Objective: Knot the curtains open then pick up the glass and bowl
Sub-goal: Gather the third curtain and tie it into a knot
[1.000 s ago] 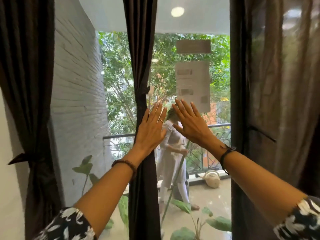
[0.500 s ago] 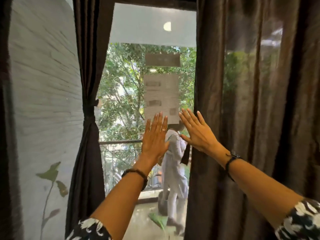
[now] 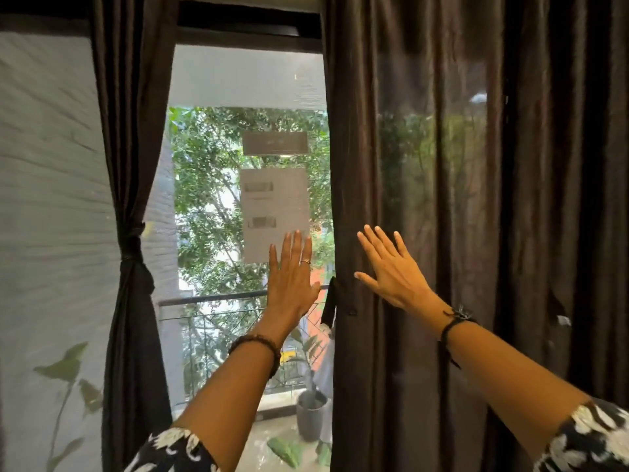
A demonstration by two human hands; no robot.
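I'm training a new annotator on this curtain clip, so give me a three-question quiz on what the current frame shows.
1. True or false: the left curtain is already cinched at its middle.
2. Multiple choice: the right hand is A) gripping a glass, B) open with fingers spread in front of the right curtain, C) curled round a tie.
3. Fill in: the left hand is raised in front of the ______, fingers straight.

Key: 1 true; 2 B; 3 window
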